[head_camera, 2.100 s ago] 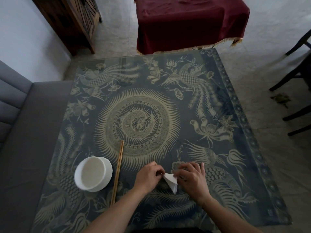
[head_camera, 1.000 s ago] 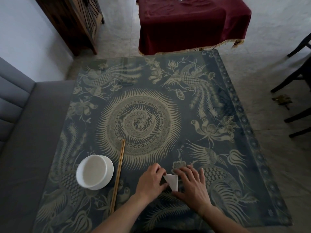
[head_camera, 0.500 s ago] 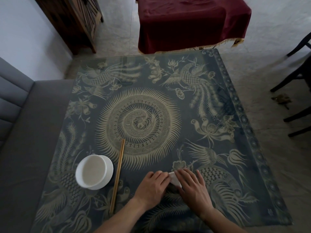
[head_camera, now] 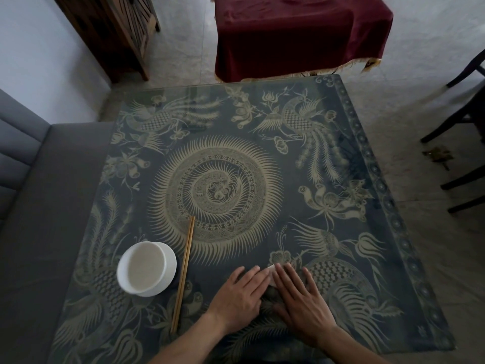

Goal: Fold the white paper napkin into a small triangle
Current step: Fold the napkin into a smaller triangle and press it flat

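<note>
The white paper napkin lies flat on the table at about 6 o'clock from the round central medallion, almost wholly covered, with only a pale sliver shown between the two hands. It is judged light, thin and limp, easily creased and torn, so it is best taken at a corner or pressed along a fold. The left hand and right hand are laid palm down side by side, fingers straight and pointed toward 12 o'clock; no grip is closed, the napkin is only pressed.
</note>
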A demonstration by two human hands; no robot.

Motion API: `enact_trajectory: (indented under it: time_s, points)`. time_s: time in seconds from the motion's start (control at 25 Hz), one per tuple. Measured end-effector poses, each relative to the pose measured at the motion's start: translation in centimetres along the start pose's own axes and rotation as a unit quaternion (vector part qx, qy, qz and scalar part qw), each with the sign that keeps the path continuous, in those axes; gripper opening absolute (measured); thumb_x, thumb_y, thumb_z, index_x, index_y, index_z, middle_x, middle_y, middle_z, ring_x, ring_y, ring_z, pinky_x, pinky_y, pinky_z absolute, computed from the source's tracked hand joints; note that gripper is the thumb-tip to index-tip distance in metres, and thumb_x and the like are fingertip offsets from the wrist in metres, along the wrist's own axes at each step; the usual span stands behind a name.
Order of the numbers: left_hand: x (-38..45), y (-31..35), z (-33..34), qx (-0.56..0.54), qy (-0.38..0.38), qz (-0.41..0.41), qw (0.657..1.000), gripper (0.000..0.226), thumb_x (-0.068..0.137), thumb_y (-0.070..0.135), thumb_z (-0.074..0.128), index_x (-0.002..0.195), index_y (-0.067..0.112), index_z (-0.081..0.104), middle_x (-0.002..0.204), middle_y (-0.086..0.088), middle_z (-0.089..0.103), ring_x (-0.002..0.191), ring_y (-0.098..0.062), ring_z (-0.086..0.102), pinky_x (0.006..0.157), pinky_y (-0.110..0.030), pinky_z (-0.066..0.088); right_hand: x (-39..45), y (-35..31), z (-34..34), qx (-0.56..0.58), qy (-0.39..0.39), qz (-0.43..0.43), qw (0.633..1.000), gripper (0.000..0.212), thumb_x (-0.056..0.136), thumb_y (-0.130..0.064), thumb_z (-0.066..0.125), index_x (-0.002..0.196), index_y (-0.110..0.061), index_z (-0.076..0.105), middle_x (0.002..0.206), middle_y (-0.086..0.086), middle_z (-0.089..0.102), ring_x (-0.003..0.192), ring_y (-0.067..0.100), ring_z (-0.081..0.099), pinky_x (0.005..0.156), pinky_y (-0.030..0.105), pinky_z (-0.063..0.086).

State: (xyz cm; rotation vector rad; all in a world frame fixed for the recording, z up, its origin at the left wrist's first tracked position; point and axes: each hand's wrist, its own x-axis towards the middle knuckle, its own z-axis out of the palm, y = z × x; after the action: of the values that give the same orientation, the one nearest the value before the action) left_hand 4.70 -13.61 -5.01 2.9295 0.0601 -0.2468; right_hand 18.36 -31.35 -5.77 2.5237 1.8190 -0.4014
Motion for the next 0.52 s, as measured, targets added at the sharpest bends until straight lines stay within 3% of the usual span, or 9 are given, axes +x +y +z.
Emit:
enact_trajectory:
  time_s: [0.4,0.52]
  points:
    - [-0.1,-0.2,0.0,0.007,-0.044,-0.011,0.999,0.059,0.094,0.043,0.045,0.144,0.013,0.045,0.153,-0.004,0.040,0.141,-0.022,0.035,0.112,-0.049,0.035,0.9,0.0,-0.2,-0.011,-0.024,-0.011,1.000,0.077,0.095,-0.062,0.039,0.152,-0.013,0.026,0.161,0.003,0.020,0.147,0.025,0.016,0.108,0.061,0.019]
    - [-0.3,-0.2,0.1,0.004,-0.051,-0.019,0.998,0.062,0.095,0.044,0.043,0.149,0.014,0.037,0.158,-0.002,0.032,0.145,-0.020,0.029,0.117,-0.048,0.026,0.9,0.1,0.1,-0.008,-0.026,-0.011,1.000,0.077,0.095,-0.062,0.038,0.153,-0.013,0.023,0.161,0.004,0.018,0.147,0.025,0.015,0.109,0.061,0.018]
